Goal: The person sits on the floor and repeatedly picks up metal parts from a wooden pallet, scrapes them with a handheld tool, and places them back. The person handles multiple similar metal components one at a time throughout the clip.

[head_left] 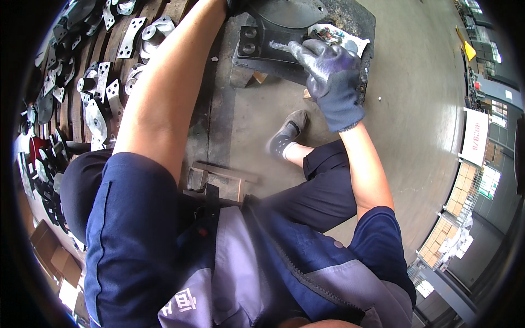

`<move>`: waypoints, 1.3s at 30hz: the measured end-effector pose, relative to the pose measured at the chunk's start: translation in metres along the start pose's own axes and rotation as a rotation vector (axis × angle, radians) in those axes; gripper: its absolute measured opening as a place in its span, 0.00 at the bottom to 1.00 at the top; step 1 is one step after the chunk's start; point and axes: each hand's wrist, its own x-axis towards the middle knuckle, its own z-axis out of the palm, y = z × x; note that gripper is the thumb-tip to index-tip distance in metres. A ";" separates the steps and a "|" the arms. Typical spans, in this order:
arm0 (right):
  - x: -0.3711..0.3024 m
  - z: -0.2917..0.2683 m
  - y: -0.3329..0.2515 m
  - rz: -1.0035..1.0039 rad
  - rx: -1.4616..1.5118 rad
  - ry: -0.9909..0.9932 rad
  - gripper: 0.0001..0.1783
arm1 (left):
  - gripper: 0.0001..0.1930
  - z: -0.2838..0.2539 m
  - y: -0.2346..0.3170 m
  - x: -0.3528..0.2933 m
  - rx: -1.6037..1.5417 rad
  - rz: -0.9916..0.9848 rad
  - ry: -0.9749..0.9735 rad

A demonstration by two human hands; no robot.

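Cardboard [65, 265] is seen at eight o'clock, measured from the middle of the view. Above it, at about ten, loose metal parts [131, 38] (flat drilled plates and round, hub-like pieces among them) are spread over wooden slats [174, 8]. Past these, the left forearm [164, 104] is stretched toward twelve. Only an edge of the dark-gloved left hand [234, 5] is shown just short of twelve, so whether it is open or closed cannot be told. Between eight and nine, near the middle, a small wooden frame [224, 174] is seen low down.

At twelve, a dark metal piece [269, 59] is supported on a dark worktop [355, 13]; two round recesses are set at its left end, and its face is marked by a pale smear [280, 45]. At one o'clock, the grey-gloved right hand [326, 63] is held over the piece's right side, fingers curled except the index finger [299, 51], which is pointed at the smear; whether anything is pinched cannot be told. White wrapping [358, 45] is placed just beyond that hand. Farther right, a white panel [474, 136] is seen near three, and stacked cartons [440, 238] at four.
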 end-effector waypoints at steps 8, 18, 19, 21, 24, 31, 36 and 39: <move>-0.006 0.003 -0.002 0.097 -0.107 -0.098 0.12 | 0.15 0.018 -0.013 -0.006 -0.005 0.164 0.179; -0.022 0.007 0.011 0.213 0.103 -0.029 0.07 | 0.11 -0.006 0.001 0.001 -0.212 -0.065 0.014; -0.025 0.009 0.013 0.219 0.106 -0.028 0.06 | 0.11 -0.009 0.001 0.001 -0.271 -0.086 -0.004; -0.033 0.014 0.018 0.229 0.111 -0.024 0.06 | 0.11 -0.016 0.001 0.000 -0.388 -0.128 -0.038; -0.038 0.010 0.017 0.264 0.130 -0.036 0.07 | 0.11 -0.021 0.003 -0.006 -0.459 -0.197 0.015; -0.032 -0.004 0.000 0.307 0.330 0.071 0.09 | 0.09 0.003 -0.004 -0.004 -0.027 0.052 0.101; -0.011 0.001 -0.007 0.170 0.113 -0.068 0.08 | 0.08 -0.004 -0.001 -0.004 0.033 0.073 0.130; -0.008 0.004 -0.009 0.210 0.104 -0.070 0.07 | 0.07 -0.001 -0.001 -0.003 0.207 0.113 0.115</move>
